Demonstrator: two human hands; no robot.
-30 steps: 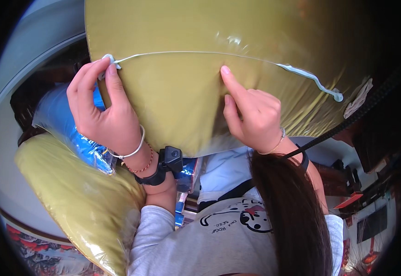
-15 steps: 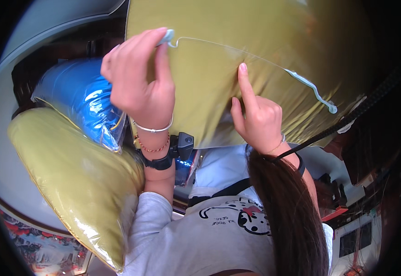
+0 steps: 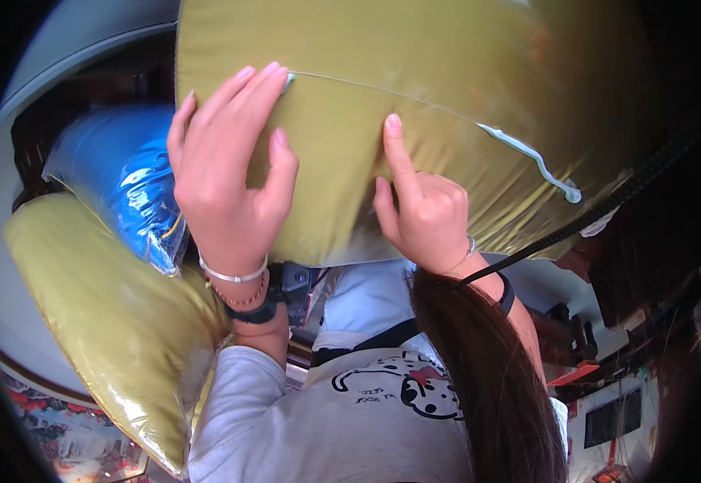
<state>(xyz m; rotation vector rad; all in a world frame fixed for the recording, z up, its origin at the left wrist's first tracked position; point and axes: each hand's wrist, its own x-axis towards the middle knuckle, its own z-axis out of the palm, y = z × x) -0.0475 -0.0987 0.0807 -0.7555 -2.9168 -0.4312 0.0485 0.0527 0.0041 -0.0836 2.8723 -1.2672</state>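
A large olive-yellow pillow (image 3: 447, 48) in shiny clear film lies before me. Across it runs a pale blue, putty-like strip (image 3: 530, 153), thick at its right end and drawn into a thin thread towards the left. My left hand (image 3: 226, 185) rests on the pillow's left part with fingers extended and thumb apart. Its fingertips partly cover the small pale blue lump (image 3: 289, 82) at the thread's left end. Below the thread, my right hand (image 3: 432, 213) touches the pillow with its outstretched index finger. Its thumb stands apart, its other fingers are curled, and it holds nothing.
To the left sit a blue film-wrapped cushion (image 3: 117, 173) and another olive-yellow pillow (image 3: 93, 314). A black braided cord (image 3: 592, 217) slants across the right side. Long dark hair (image 3: 479, 362) hangs beside my right forearm.
My left hand has lowered the pale blue lump from its fingertips onto the pillow, its fingers flattening over it. The right hand and the strip have shifted slightly left in view.
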